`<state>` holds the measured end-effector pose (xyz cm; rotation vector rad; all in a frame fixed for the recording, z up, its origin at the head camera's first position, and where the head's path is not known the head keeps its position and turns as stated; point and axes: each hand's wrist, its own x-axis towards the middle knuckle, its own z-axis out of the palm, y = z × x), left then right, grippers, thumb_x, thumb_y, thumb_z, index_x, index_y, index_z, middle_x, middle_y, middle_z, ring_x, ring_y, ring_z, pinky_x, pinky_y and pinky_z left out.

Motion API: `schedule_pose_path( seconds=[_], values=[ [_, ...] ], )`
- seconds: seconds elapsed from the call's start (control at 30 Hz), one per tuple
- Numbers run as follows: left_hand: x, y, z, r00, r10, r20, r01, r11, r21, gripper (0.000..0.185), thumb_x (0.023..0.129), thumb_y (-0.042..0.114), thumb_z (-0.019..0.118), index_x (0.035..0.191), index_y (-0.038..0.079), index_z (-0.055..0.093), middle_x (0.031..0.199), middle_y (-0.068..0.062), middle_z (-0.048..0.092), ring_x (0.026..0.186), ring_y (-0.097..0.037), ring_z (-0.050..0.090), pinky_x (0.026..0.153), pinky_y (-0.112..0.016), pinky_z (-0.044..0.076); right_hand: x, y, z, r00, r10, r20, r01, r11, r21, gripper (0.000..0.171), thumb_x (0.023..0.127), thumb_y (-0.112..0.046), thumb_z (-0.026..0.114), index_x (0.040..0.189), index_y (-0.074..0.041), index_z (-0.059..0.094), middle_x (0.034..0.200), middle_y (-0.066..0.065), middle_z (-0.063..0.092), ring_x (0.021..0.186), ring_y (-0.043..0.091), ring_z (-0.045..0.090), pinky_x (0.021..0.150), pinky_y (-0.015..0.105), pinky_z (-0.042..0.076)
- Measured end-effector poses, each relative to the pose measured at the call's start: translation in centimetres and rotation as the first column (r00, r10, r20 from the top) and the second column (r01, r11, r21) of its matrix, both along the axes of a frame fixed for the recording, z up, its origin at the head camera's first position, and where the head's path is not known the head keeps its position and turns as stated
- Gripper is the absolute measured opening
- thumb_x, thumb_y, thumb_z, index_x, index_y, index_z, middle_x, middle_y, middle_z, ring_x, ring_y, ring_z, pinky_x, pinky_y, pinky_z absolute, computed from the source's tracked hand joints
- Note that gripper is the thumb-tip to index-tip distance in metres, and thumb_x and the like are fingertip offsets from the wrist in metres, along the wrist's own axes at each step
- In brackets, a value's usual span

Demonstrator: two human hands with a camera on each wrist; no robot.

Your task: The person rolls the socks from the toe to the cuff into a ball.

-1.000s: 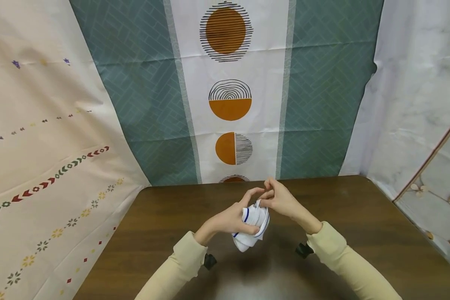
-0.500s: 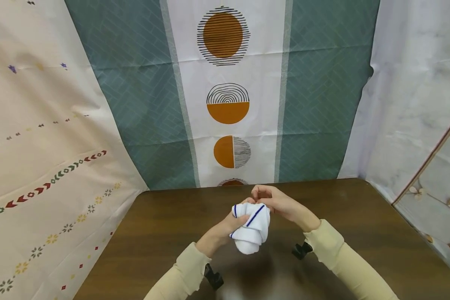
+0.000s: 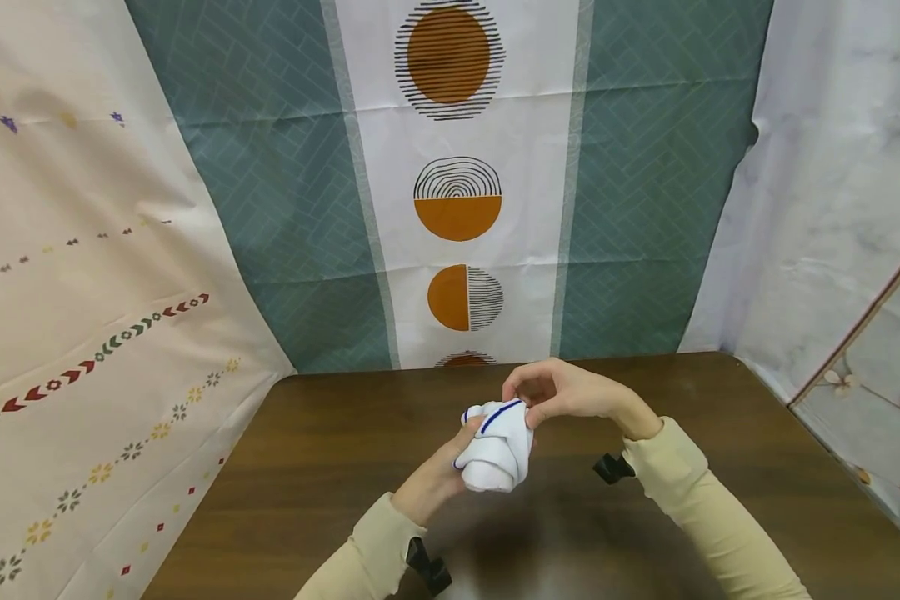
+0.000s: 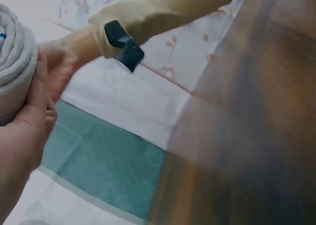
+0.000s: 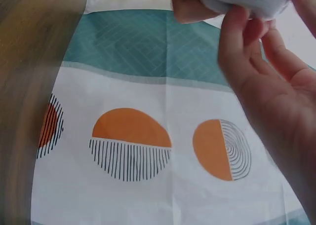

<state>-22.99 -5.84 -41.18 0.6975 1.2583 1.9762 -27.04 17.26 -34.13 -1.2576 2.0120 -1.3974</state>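
Observation:
A rolled white sock bundle (image 3: pixel 495 450) with a blue stripe is held above the brown table (image 3: pixel 307 467). My left hand (image 3: pixel 442 471) grips it from below and the left; in the left wrist view its fingers curl round the bundle (image 4: pixel 15 62). My right hand (image 3: pixel 551 393) pinches the bundle's top edge with curled fingers. In the right wrist view the bundle (image 5: pixel 244 0) sits at the top edge, against the right hand's fingers (image 5: pixel 237 32).
Patterned cloth backdrops hang behind the table: a teal and white panel with orange circles (image 3: pixel 457 200), a cream one at left (image 3: pixel 82 292), a pale one at right (image 3: pixel 832 208). Black wrist camera mounts (image 3: pixel 615 467) sit on both cream sleeves.
The sock bundle has been turned and rolled tighter, rising slightly. The right hand has shifted from above it to its top right edge, still pinching.

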Motion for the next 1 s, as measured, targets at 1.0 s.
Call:
schedule_pose_path(
  seconds=[1.0],
  values=[
    [0.6,1.7,9.5,0.912,0.358,0.198,-0.409,0.792,0.454,0.023,0.092,0.033,0.048,0.086,0.014,0.059,0.083,0.007,0.063,0.074,-0.002,0.060,0.067,-0.014,0.048,2.6,-4.3,0.8,0.858,-0.399,-0.325,0.192,0.834,-0.517,0.021,0.094,-0.007,0.060,0.101,0.007,0.045,0.081,0.000,0.052,0.073,0.007,0.049,0.063,0.022,0.044]
  ],
)
